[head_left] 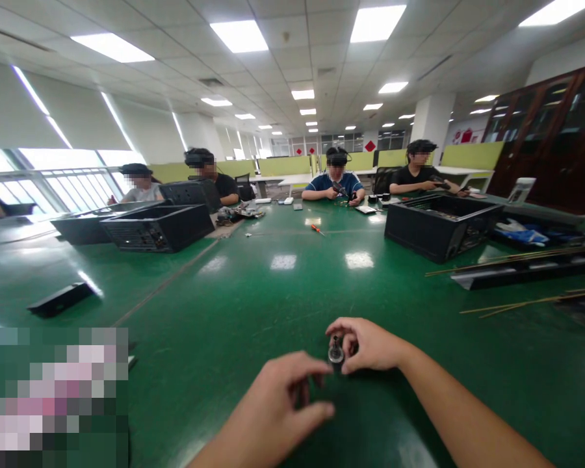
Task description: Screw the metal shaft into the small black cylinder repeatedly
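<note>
My right hand [370, 344] rests on the green table [283, 292] near its front edge, fingers curled around a small round metal part [336, 353] that stands upright between thumb and fingers. My left hand [277, 403] sits just in front of it, fingers bent in a loose pinch, with its fingertips close to the same part. Whether the left hand grips anything is hidden by its own fingers.
A black computer case [158, 227] lies at the left and another computer case [439, 224] at the right. Long black panels [526, 270] and thin rods lie at the right. A flat black piece [61, 299] lies at the left. A red-handled screwdriver [316, 229] lies mid-table. Several people sit at the far side.
</note>
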Demonstrator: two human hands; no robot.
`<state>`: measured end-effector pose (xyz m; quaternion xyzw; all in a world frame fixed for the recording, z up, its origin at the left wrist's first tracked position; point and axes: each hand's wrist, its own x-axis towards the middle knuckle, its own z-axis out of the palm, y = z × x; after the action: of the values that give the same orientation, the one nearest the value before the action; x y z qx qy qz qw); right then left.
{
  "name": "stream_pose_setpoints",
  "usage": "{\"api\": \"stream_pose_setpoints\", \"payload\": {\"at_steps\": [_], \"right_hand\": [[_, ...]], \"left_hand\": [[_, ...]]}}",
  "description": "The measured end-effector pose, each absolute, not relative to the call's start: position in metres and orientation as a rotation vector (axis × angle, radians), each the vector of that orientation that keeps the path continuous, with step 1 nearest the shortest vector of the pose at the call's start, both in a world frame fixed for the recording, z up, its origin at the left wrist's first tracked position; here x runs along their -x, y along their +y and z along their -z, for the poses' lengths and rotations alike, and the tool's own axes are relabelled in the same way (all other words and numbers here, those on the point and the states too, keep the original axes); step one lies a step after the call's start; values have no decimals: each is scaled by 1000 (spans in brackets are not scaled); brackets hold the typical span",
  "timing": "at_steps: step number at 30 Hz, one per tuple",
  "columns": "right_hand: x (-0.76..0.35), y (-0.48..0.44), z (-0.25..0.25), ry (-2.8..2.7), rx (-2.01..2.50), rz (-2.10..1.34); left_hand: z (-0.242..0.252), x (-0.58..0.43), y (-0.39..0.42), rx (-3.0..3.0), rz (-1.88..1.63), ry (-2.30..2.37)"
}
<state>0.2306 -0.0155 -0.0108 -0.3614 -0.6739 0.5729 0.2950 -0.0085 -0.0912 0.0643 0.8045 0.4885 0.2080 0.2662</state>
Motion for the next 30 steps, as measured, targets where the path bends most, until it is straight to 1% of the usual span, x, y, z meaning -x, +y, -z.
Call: {"api": "stream_pose_setpoints", "payload": {"at_steps": [2,4,8,11,14,16,19,23,30], "right_hand": [[-234,-12,14,-1715,902,-1589],[-236,-9,16,-1668,886,-1628],[-237,-6,15,-1652,869,-1665],[-232,-9,10,-1718,898,-1503],[-225,-13,3,-1768,1012,-1213],[-221,-16,0,-1799,1059,-1093],[-217,-17,1,-1826,1098,-1032],[-217,-17,5,-1864,1117,-1038],[-214,-22,-4,-1962,1124,-852]], "left_hand": [[-56,-19,-57,-2231,-637,1209],[-44,-35,-30,-2265,-638,1095],[-21,-35,-11,-2211,-638,962],[-14,-27,-13,-2171,-623,978],[-14,-26,-14,-2071,-606,1064],[-14,-28,-13,-1985,-614,1069],[-14,-29,-11,-1903,-634,1046],[-13,-27,-10,-1972,-599,1007],[-10,-26,-11,-2013,-605,978]]}}
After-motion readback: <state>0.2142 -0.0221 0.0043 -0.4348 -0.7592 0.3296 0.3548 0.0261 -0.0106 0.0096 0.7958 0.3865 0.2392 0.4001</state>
